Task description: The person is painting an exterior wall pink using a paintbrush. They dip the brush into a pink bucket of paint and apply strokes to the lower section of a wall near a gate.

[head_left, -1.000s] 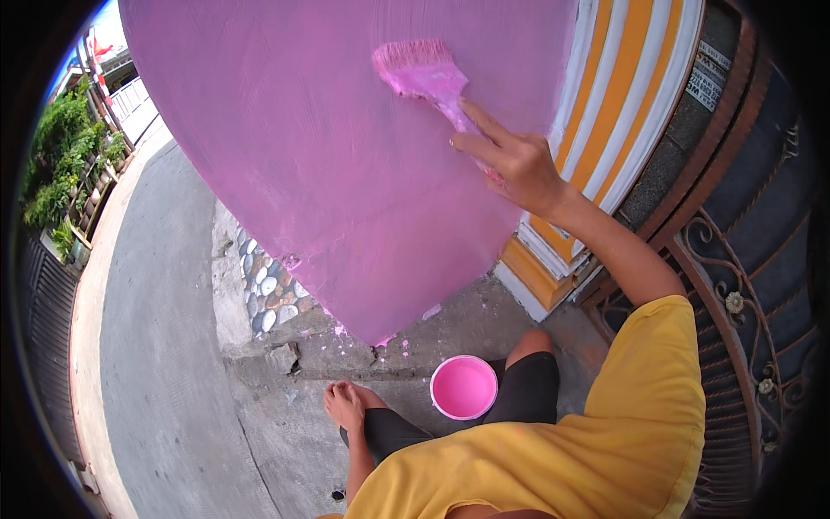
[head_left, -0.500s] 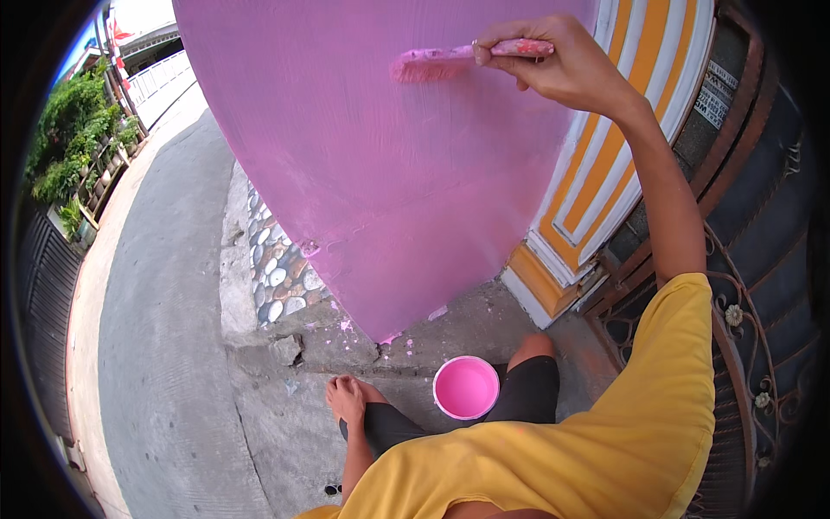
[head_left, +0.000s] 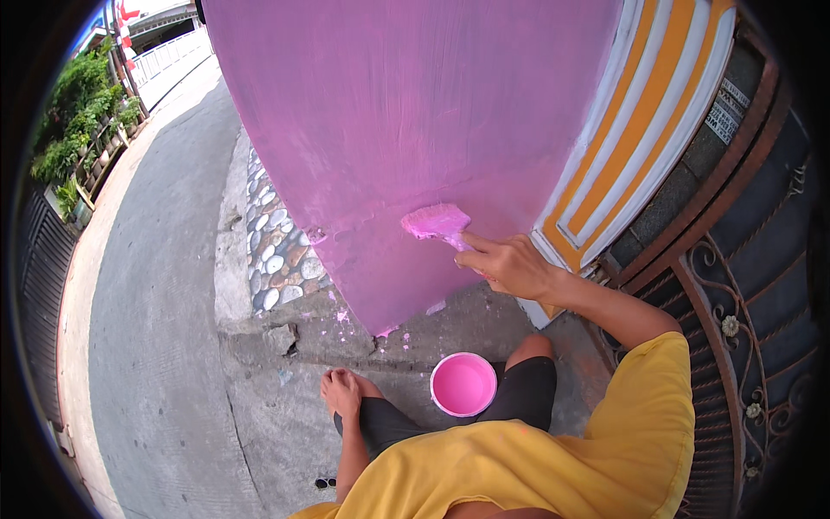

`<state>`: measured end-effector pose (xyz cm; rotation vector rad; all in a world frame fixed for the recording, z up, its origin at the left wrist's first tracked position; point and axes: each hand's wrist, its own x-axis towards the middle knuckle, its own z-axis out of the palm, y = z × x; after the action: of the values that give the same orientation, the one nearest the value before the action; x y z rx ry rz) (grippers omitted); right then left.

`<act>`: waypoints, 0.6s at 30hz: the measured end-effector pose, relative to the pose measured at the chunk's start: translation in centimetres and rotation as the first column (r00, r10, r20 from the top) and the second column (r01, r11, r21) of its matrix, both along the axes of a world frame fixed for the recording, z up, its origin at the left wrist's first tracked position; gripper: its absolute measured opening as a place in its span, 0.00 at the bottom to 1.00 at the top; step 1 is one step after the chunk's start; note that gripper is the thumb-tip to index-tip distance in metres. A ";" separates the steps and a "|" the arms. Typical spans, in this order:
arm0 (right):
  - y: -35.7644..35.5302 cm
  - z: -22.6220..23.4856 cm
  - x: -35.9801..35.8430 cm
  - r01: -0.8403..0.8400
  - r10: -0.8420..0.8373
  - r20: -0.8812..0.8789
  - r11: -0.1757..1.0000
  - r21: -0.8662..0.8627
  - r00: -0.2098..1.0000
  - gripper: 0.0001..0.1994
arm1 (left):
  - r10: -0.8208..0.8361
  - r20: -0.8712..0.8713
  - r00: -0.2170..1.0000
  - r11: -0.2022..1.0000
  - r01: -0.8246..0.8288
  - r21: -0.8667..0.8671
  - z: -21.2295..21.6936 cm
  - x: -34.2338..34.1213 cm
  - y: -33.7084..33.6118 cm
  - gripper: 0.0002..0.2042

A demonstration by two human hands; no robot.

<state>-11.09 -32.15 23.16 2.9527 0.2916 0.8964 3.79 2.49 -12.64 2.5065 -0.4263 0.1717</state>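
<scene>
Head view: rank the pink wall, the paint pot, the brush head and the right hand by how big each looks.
1. Pink wall, by far the largest.
2. Right hand and paint pot look about alike; they may sit at different distances from the camera, so I will not rank them.
3. Brush head, smallest.

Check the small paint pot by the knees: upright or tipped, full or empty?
Upright and holding paint: the paint pot shows its round open mouth facing up, pink filling the inside. How deep the paint is cannot be told.

Concrete pavement [head_left: 173, 363]: pink paint pot [head_left: 463, 384] on it, pink drips [head_left: 341, 318] near wall base.
</scene>
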 end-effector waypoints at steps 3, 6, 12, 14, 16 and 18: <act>-0.2 3.4 2.0 0.049 0.005 -0.234 0.973 0.226 0.972 0.12 | 0.000 -0.009 1.000 1.000 0.000 -0.009 -0.2 0.2 0.2 0.14; -1.0 11.0 4.5 0.097 -0.042 -0.266 0.976 0.197 0.963 0.12 | 0.036 0.011 0.999 0.999 -0.037 0.032 -0.7 0.0 1.0 0.14; -0.3 21.3 2.0 0.049 -0.041 0.277 0.999 -0.021 0.960 0.11 | 0.018 0.026 0.999 1.000 -0.019 0.005 -1.1 0.2 0.5 0.14; -0.4 23.0 2.4 0.002 0.025 0.435 0.998 -0.061 0.900 0.11 | 0.032 -0.004 0.999 0.999 -0.032 0.002 -0.9 -0.1 0.6 0.15; -0.7 24.6 4.2 -0.108 0.235 0.612 0.966 -0.237 0.755 0.07 | 0.030 -0.027 0.999 0.999 -0.029 0.017 -0.5 0.1 0.5 0.15; 0.6 23.7 4.9 0.004 0.186 0.629 0.957 -0.289 0.755 0.08 | 0.034 0.012 0.999 0.999 -0.034 0.024 -0.9 0.1 1.1 0.14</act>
<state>-6.18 -31.55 46.85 2.2029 0.4730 1.6667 3.92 3.63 -13.56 2.5391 -0.3922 0.1952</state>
